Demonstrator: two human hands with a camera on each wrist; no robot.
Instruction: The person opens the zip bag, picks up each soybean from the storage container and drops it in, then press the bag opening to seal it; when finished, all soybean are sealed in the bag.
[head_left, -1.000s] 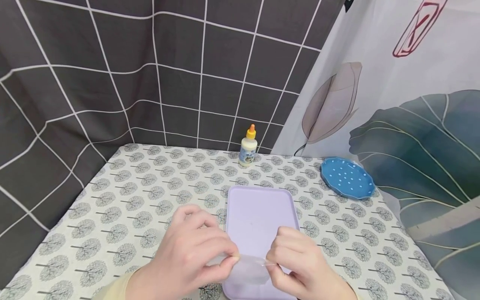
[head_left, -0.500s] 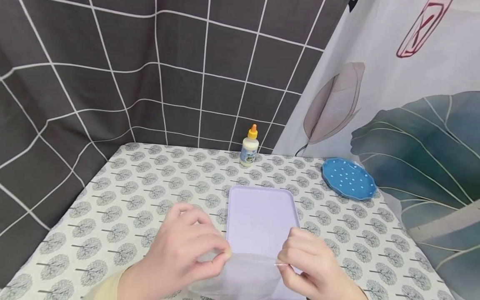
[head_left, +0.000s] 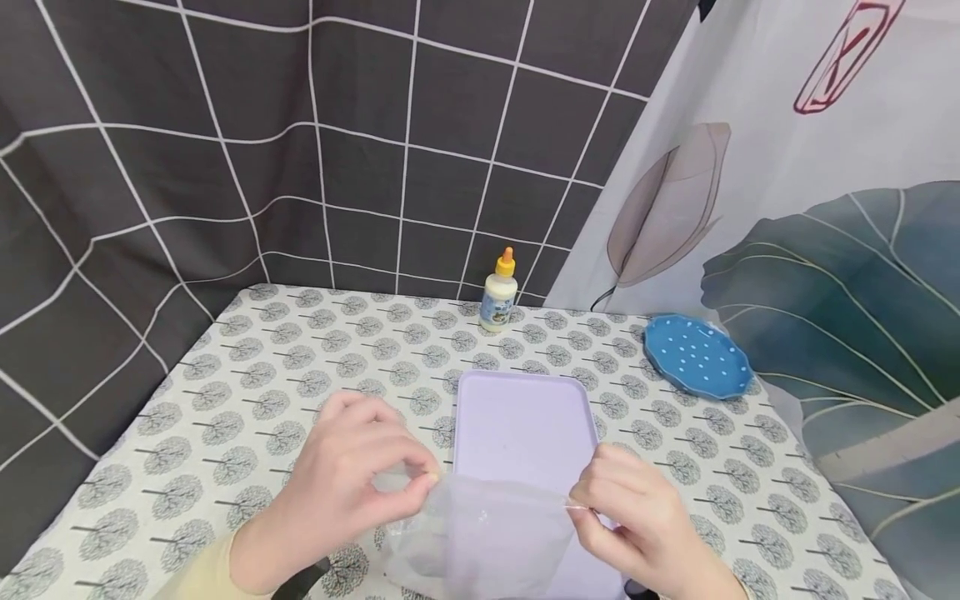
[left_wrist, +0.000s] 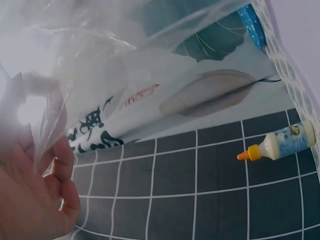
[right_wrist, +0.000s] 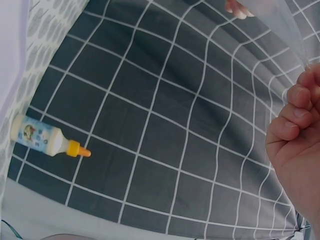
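A thin, clear plastic bag hangs stretched between both hands in the head view, above the near half of a lilac tray. My left hand pinches its upper left edge between thumb and index finger. The opposite corner is gripped by my right hand, fingers curled in. Through the bag the tray and patterned cloth show. In the left wrist view the see-through plastic spreads above the left hand. The right wrist view shows a taut corner of plastic running to the right hand.
A glue bottle with a yellow and orange cap stands at the back of the table. Toward the back right lies a blue plate with white dots. The tree-print tablecloth meets a dark checked curtain behind.
My hands have moved apart, the left one leftward and slightly up, the right one rightward. The plastic bag between them is now spread wider and more of it shows.
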